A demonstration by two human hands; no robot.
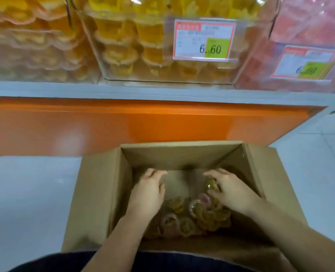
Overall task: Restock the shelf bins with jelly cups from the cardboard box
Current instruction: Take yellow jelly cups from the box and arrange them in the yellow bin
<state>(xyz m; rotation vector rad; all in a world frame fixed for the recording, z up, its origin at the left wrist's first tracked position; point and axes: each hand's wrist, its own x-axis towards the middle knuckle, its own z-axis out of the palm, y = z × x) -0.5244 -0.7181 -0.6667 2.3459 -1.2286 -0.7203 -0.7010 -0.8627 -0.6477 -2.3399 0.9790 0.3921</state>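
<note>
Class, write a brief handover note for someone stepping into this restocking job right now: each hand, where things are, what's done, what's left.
Left hand: open, down in the cardboard box, holding nothing visible.
Right hand: fingers curled round a yellow jelly cup.
Loose jelly cups: small pile on the box floor, nearer side.
Shelf bins: already well filled.
Left: lift the remaining cups into the bins.

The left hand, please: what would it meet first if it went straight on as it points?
Likely the cardboard box's far inner wall, beyond the left hand; depth is unclear, so perhaps the box floor first.
</note>
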